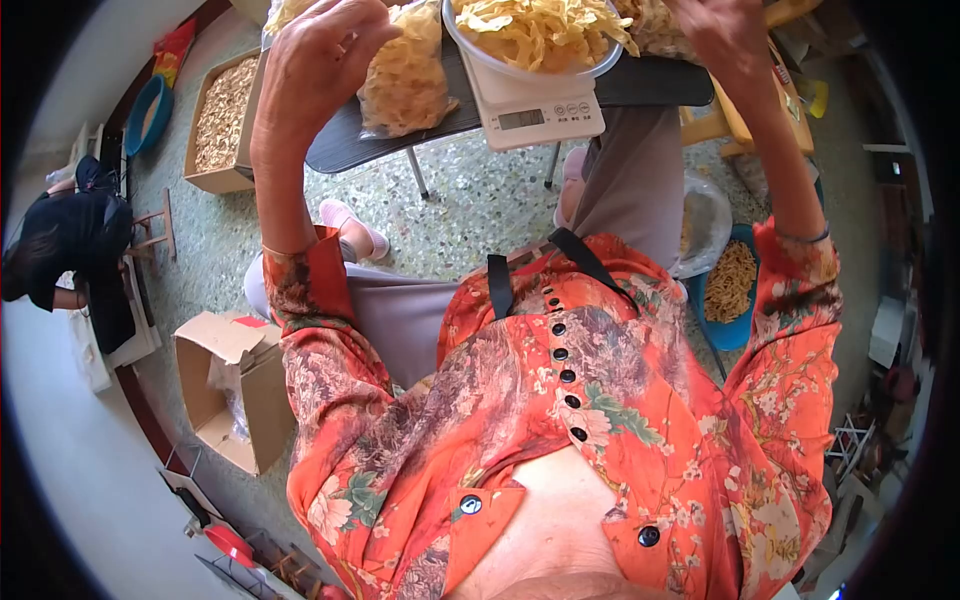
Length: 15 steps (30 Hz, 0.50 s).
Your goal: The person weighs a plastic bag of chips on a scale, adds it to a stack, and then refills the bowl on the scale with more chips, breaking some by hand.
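A white digital kitchen scale (520, 118) stands at the edge of a small dark folding table (640, 85). On it rests a clear plastic bowl (597, 68) heaped with pale yellow dried slices (540, 30). My left hand (335, 55) is at the top left with its fingers curled in, beside a clear bag of dried slices (405, 85); what the fingers pinch, if anything, I cannot make out. My right hand (722, 35) is at the top right, near another bag of dried pieces (655, 28). Its fingertips are cut off by the frame's top edge.
At the left are a carton of dried chips (225, 115), a blue basin (150, 115) and an opened cardboard box (230, 390). A person in black (75, 235) bends at the far left. By my right leg sits a blue basin of dried strips (731, 282).
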Motion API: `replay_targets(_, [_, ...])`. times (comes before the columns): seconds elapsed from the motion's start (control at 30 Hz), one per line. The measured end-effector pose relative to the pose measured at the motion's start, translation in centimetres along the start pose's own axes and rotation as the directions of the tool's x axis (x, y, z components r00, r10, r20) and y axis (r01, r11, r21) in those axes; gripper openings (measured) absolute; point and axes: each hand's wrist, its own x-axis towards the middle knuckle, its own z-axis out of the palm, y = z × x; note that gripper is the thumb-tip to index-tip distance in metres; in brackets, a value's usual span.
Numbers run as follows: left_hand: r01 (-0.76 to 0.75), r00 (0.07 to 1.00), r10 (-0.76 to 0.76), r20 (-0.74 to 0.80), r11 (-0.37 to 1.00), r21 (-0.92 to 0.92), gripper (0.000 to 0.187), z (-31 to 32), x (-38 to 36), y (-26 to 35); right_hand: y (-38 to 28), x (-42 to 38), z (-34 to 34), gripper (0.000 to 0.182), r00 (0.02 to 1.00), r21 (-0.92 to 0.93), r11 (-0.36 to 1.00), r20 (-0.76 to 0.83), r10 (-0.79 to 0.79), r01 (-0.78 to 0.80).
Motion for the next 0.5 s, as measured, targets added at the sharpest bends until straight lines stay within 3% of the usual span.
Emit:
replay_targets(0.1, [-0.214,0.973,0.220,-0.066,0.973,0.090,0.027,-1.0,1.3,0.7,1.2,-2.1,3.8,0.046,0.952,-0.032,0.991,-0.275,-0.132,0.128])
replay_targets(0.17, [-0.096,0.992,0.104,-0.068,0.989,0.112,0.030,-0.6,0.2,2.3,2.5,-3.9,7.3,0.017,0.839,0.071,0.990,-0.541,-0.063,0.120])
replay_targets(0.3, [-0.082,0.993,0.092,-0.080,0.989,0.124,0.030,-0.6,0.1,2.3,2.7,-6.5,8.8,0.011,0.806,0.080,0.986,-0.588,-0.070,0.143])
replay_targets(0.33, [-0.009,0.998,0.020,-0.065,0.987,0.158,0.029,-0.6,-0.1,2.1,3.2,-7.2,9.2,0.010,0.808,0.114,0.985,-0.588,-0.037,0.129])
replay_targets(0.5, [0.086,0.982,-0.053,-0.181,0.980,0.181,0.022,-0.1,-1.1,1.2,4.3,-9.3,11.4,0.010,0.796,0.287,0.957,-0.588,0.141,0.043])
